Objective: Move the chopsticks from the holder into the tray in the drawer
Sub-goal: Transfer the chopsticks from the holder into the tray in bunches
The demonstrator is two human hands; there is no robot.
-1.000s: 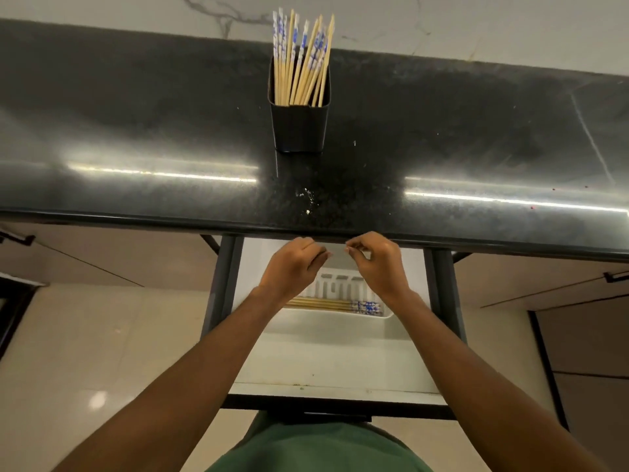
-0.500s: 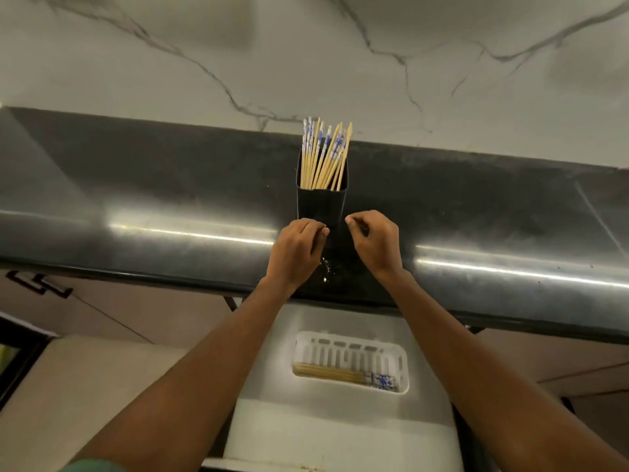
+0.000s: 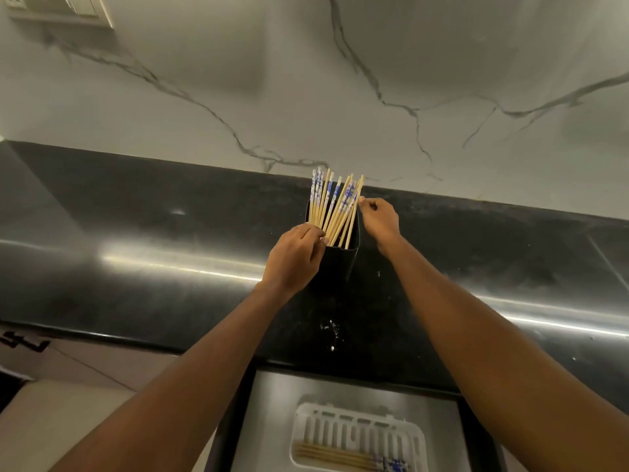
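Several bamboo chopsticks with blue-patterned tops stand fanned out in a black square holder on the dark counter. My left hand is at the holder's left rim, its fingertips closed on the lower shafts of the leftmost sticks. My right hand is at the holder's right side and pinches the upper end of the rightmost stick. Below the counter edge, a white slotted tray lies in the open drawer. A few chopsticks lie flat along the tray's near side.
The black polished counter runs the full width, backed by a marble wall. Small white specks lie on the counter in front of the holder. The drawer's dark frame flanks the tray.
Both hands rose from just in front of the holder up to the chopsticks and closed on them. The view tilted upward, so the drawer and tray sit lower in frame.
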